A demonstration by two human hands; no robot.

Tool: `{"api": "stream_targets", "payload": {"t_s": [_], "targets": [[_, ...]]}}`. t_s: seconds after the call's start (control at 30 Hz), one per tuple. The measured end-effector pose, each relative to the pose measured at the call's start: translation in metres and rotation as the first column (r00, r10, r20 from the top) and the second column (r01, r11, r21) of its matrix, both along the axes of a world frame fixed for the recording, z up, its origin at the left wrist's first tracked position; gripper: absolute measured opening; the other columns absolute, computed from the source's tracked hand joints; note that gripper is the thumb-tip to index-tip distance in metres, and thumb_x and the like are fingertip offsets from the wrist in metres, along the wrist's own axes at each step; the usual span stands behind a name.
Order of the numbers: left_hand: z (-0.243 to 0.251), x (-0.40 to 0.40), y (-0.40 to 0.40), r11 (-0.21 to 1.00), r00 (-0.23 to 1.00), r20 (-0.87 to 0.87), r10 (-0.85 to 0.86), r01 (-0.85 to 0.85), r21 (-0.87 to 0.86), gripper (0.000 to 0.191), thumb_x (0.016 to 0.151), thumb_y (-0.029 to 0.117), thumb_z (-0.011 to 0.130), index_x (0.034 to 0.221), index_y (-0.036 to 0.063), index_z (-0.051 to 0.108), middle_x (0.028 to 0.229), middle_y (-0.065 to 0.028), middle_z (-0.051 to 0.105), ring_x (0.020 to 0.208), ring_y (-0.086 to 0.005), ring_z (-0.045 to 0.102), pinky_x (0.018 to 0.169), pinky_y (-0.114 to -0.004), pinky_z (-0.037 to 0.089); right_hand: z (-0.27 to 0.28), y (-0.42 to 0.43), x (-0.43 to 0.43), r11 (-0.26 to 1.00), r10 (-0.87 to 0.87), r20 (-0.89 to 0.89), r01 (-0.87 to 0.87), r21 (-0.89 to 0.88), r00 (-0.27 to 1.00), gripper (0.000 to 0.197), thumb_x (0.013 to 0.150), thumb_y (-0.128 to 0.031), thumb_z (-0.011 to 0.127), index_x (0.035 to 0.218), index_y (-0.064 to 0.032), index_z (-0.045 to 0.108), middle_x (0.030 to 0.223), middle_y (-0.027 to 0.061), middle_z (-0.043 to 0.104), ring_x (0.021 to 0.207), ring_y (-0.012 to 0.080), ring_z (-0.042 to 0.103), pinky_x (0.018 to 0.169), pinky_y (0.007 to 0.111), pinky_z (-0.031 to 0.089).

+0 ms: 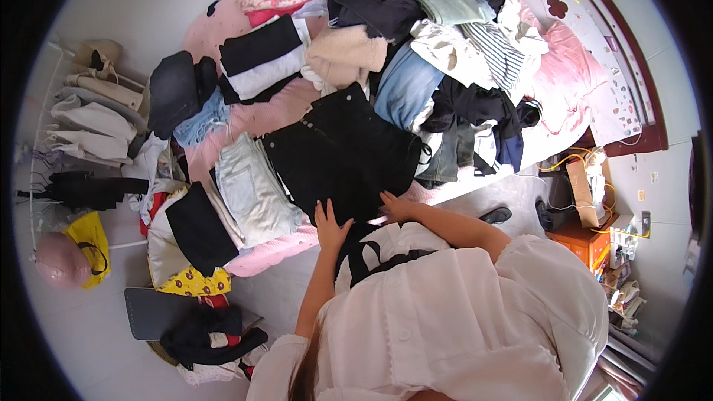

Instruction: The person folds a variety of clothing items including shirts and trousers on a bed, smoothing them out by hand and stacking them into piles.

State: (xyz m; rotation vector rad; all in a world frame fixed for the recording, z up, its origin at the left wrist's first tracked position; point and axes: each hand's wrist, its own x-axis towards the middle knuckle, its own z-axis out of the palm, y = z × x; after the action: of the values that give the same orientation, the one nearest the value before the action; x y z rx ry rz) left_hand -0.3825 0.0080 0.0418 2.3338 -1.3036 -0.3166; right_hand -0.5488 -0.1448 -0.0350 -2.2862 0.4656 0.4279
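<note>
A black garment [345, 161] with metal buttons lies spread out on the bed before me, one edge towards my body. My left hand [332, 229] rests on its near edge with the fingers apart. My right hand [397, 208] touches its near right corner; whether the fingertips pinch the cloth cannot be made out. Just left of it are folded pale denim garments [250, 189], and a folded black cloth item [201, 228] lies beyond them at the bed's edge. Blue jeans [406, 86] lie past its right side in a loose heap.
The bed [259, 111] has a pink cover. Folded black and white clothes [267, 61] and a beige fleece [348, 55] lie farther back. Hanging clothes [94, 128] line the left. A stool with dark clothing [209, 337] stands lower left; an orange cabinet [582, 245] is at right.
</note>
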Motion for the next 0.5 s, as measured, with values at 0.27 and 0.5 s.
{"api": "stream_targets", "payload": {"t_s": [0.27, 0.5], "targets": [[-0.019, 0.006, 0.03, 0.894, 0.977, -0.07, 0.202, -0.155, 0.421, 0.034, 0.061, 0.02, 0.058, 0.088, 0.0046, 0.044, 0.084, -0.0119, 0.047, 0.078, -0.0291, 0.046, 0.064, -0.038, 0.039, 0.068, -0.008, 0.032, 0.978, -0.197, 0.132, 0.185, 0.1, 0.972, 0.048, 0.063, -0.023, 0.056, 0.102, -0.0011, 0.04, 0.097, 0.0167, 0.047, 0.087, 0.0283, 0.048, 0.076, 0.034, 0.039], [0.012, 0.008, -0.009, 0.999, 0.991, 0.135, 0.01, -0.003, -0.052, 0.018, 0.061, 0.011, 0.055, 0.075, 0.0056, 0.045, 0.073, -0.01, 0.048, 0.067, -0.0276, 0.049, 0.055, -0.037, 0.04, 0.107, -0.005, 0.087, 0.999, -0.01, 0.468, 0.028, -0.033, 0.884, 0.046, 0.056, -0.015, 0.061, 0.097, -0.0038, 0.043, 0.098, 0.0128, 0.045, 0.092, 0.0265, 0.045, 0.076, 0.033, 0.039]]}}
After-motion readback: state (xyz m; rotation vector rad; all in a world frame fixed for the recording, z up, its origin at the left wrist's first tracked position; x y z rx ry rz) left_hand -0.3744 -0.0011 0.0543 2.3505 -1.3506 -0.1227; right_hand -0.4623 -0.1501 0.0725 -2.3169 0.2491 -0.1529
